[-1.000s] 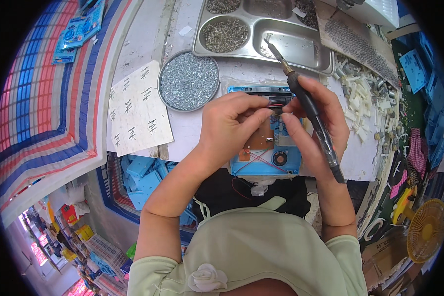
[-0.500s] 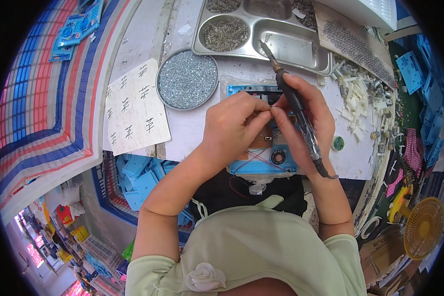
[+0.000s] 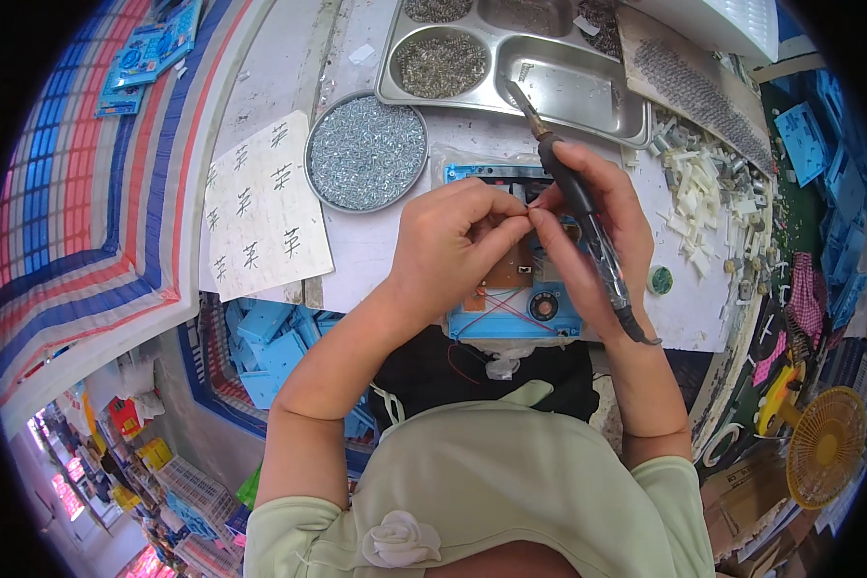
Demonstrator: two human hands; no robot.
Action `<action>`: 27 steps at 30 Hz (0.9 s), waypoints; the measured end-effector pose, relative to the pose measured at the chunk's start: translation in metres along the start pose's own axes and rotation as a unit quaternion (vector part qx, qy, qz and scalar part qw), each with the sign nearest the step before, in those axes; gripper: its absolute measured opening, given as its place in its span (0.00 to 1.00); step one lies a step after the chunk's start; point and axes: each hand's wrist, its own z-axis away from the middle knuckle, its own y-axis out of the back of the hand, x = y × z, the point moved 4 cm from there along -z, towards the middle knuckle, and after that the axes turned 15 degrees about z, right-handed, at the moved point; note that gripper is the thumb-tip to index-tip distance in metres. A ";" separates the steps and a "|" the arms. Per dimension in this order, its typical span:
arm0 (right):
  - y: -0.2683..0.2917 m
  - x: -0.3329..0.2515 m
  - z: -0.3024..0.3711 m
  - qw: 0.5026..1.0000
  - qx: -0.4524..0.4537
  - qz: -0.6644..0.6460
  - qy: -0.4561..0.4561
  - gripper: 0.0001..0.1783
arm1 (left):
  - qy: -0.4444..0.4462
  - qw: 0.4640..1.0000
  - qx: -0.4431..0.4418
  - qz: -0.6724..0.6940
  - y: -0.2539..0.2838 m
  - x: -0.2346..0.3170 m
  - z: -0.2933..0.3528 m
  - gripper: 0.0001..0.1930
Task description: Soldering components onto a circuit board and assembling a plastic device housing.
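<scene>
In my right hand (image 3: 624, 207) is a soldering iron (image 3: 574, 188), its tip slanting up and left toward the metal tray and its cord end lying over my wrist. The thumb and a finger of that hand also pinch together, meeting the fingertips of my left hand (image 3: 448, 241). What the left fingers pinch is too small to make out. Below both hands lies a blue plastic casing (image 3: 467, 329) with a brown circuit board (image 3: 507, 277), thin red wires and a round black part (image 3: 544, 306). My hands cover its middle.
A steel tray (image 3: 568, 120) with compartments of small metal parts stands beyond the hands. To the left are a round dish (image 3: 310, 164) of tiny silver pieces and a handwritten sheet (image 3: 265, 207). White plastic parts (image 3: 698, 197) and a small green round item (image 3: 660, 279) lie right.
Both hands stay pinched together above the casing, the soldering iron still in the right one. Only a very slight shift shows in the left hand and forearm.
</scene>
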 end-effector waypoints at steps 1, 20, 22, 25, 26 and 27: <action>0.001 0.000 0.000 1.000 0.000 0.000 -0.003 0.29 | 0.000 1.000 0.000 0.001 0.001 0.000 0.000 0.05; 0.002 0.002 -0.003 1.000 0.000 -0.011 -0.003 0.30 | 0.164 0.979 -0.028 0.120 0.009 -0.008 0.000 0.06; 0.000 0.002 -0.001 1.000 0.005 -0.016 -0.006 0.30 | 0.205 0.968 -0.022 0.144 0.009 -0.008 0.001 0.06; -0.001 0.005 -0.001 1.000 0.011 -0.014 0.005 0.31 | 0.227 0.959 -0.013 0.171 0.009 -0.010 0.002 0.06; -0.001 0.005 -0.001 1.000 0.010 -0.009 0.007 0.31 | 0.228 0.957 -0.009 0.179 0.008 -0.011 0.003 0.06; -0.002 0.005 -0.001 1.000 0.009 -0.005 0.009 0.31 | 0.230 0.956 -0.006 0.181 0.008 -0.011 0.003 0.06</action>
